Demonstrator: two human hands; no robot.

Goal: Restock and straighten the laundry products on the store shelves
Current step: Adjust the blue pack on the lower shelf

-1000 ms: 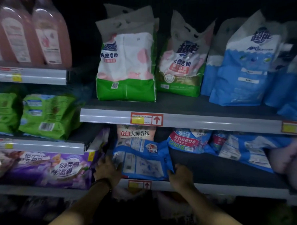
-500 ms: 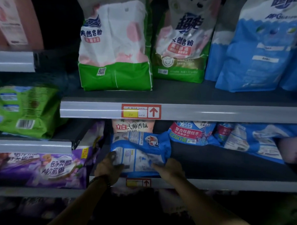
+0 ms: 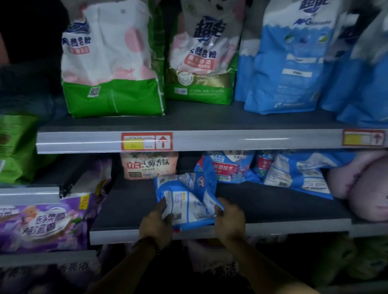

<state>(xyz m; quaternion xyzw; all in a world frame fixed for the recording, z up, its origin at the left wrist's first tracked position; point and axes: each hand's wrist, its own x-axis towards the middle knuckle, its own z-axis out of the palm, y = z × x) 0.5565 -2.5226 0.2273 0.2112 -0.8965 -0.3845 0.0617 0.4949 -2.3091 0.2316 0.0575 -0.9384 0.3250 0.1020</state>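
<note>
A blue and white detergent pouch (image 3: 186, 199) lies back side up at the front of the middle shelf (image 3: 285, 205). My left hand (image 3: 156, 224) grips its lower left corner, thumb on top. My right hand (image 3: 230, 220) grips its lower right corner, and the pouch is crumpled between the two hands. Behind it stands a pink pouch (image 3: 148, 166). More blue pouches (image 3: 295, 172) lie flat to the right on the same shelf.
Green and white powder bags (image 3: 112, 64) and blue bags (image 3: 286, 68) stand on the upper shelf. A purple pack (image 3: 38, 225) and green bags (image 3: 10, 149) fill the left bay. A pale pink bag (image 3: 369, 188) lies at the far right. Price tags sit on the shelf rails.
The blue pouch has shifted to the right along the shelf and is now bunched up between my hands. The camera has come closer to the shelf.
</note>
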